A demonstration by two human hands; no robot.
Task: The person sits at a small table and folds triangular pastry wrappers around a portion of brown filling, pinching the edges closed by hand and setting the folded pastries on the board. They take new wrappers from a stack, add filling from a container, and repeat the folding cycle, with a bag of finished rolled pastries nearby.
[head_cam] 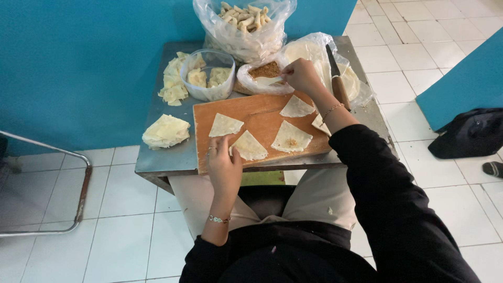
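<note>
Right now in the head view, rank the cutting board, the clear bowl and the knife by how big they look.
1. Cutting board, clearly largest.
2. Clear bowl.
3. Knife, long but thin; its length about matches the bowl's width, so that ranking is unsure.

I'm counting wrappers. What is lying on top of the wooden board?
Four triangular wrappers lie on the wooden board; a fifth pokes out beneath the right forearm, partly covered. The left hand touches one.
</note>
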